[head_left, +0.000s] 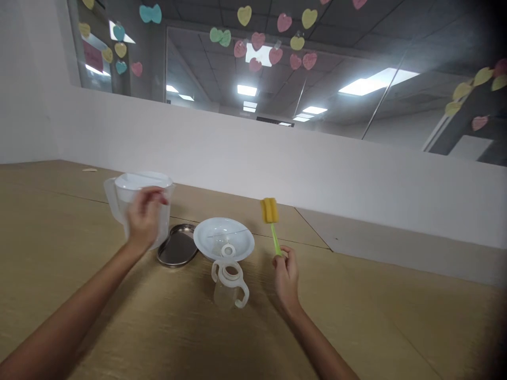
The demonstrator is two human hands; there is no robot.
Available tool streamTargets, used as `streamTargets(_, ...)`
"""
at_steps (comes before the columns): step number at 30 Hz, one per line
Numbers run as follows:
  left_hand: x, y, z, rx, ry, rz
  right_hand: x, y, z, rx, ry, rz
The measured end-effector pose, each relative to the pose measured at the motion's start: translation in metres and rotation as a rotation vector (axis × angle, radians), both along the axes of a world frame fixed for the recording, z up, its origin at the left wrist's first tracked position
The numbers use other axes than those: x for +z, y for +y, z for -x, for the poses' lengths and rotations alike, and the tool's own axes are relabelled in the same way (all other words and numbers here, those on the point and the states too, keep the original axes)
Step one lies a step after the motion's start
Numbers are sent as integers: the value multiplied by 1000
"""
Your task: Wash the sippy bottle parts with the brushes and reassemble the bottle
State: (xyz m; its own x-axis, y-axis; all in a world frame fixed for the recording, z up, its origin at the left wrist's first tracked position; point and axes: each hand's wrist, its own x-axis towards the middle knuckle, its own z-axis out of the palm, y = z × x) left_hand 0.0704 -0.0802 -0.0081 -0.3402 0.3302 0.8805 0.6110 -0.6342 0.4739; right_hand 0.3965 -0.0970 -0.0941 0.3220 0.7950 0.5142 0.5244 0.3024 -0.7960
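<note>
My right hand (287,274) is closed around the green handle of a bottle brush (270,211), whose yellow sponge head points up and away from me. In front of the white lidded pitcher (123,203), my left hand (144,216) is raised with its fingers bent. Motion smears those fingers, and I cannot tell whether they hold or touch anything. Between my hands stands a clear baby bottle (225,295) with a white two-handled collar and an open top. Just behind it is a white bowl (206,235) holding a white ring (228,250) and a clear part that is hard to make out.
An oval metal tray (177,248) lies between the pitcher and the bowl. The wooden table (356,316) meets a white wall (237,153) at the back. Above it, a window carries heart-shaped sticky notes (284,22). A small pale flat piece (90,170) lies far left.
</note>
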Motion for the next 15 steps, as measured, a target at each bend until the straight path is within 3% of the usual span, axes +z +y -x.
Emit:
streamTargets(2,2,6,-40,-217,525,295,4,-12,12,68,4,-8)
streamTargets(5,-10,28,-87,-223,1091,608,3,-20,20,147,-60,1)
streamTargets(10,-32,62,-119,-244,1175,629,3,-17,13,111,-78,-8)
streamTargets(15,-37,74,-128,-295,1241,656,5,-15,11,105,-43,-19)
